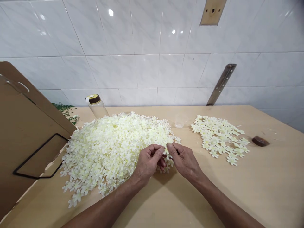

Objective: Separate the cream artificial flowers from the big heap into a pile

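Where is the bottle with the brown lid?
In head view, the bottle stands far left on the table, behind the big flower pile, near the cardboard box.

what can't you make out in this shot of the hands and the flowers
Head view, the only one:
flower pinched between left hand and right hand: fingers cover most of it, one or several unclear.
bottle: lower part behind the big flower pile.
cardboard box: cut off by the left edge.
brown thing: too small to identify.
clear cup: faint, contents unclear.
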Demonstrator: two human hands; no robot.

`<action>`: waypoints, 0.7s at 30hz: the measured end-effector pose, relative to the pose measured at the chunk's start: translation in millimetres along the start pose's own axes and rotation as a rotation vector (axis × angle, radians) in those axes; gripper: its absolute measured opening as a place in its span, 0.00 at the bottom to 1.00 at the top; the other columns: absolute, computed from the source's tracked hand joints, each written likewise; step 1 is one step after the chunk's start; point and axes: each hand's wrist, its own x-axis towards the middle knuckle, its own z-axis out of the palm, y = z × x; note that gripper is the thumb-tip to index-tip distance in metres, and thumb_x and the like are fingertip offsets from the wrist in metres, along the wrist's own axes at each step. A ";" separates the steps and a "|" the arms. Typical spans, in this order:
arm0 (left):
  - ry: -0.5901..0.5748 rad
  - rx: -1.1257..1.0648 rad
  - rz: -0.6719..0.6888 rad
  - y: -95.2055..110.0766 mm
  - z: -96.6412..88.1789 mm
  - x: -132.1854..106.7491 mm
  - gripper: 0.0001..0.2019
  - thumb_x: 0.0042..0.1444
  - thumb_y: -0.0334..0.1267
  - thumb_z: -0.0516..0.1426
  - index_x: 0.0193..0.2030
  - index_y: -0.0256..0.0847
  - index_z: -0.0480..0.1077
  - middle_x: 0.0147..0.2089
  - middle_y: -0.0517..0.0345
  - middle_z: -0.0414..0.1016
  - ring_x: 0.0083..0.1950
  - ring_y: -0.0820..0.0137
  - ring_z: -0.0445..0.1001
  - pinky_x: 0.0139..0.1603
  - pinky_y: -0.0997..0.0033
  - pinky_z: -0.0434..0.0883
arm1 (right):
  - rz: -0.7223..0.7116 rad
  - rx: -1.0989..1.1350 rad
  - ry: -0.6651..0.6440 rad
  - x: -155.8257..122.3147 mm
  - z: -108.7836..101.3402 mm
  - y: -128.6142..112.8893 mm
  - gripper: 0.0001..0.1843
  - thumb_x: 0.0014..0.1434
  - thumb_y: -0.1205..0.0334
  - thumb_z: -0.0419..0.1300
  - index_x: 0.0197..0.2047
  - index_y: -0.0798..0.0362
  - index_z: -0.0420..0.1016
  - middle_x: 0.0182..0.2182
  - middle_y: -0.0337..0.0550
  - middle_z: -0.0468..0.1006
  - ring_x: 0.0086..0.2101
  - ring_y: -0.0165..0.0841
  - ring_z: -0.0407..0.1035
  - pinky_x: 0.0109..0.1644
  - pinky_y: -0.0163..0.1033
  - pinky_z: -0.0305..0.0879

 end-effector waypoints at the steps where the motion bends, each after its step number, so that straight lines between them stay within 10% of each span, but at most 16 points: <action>1: -0.002 -0.039 -0.018 0.5 0.0 0.4 0.17 0.56 0.51 0.62 0.37 0.36 0.72 0.21 0.60 0.71 0.19 0.73 0.69 0.22 0.73 0.69 | -0.005 -0.003 0.007 -0.2 1.0 0.5 0.27 0.68 0.44 0.48 0.22 0.50 0.52 0.19 0.34 0.55 0.23 0.29 0.53 0.27 0.35 0.51; 21: 0.087 -0.209 -0.065 14.9 -7.6 3.6 0.16 0.48 0.45 0.68 0.33 0.37 0.71 0.26 0.61 0.70 0.23 0.76 0.68 0.23 0.76 0.66 | 0.189 0.450 -0.321 -0.5 2.4 7.1 0.22 0.62 0.42 0.59 0.30 0.53 0.70 0.18 0.32 0.68 0.16 0.26 0.62 0.22 0.32 0.61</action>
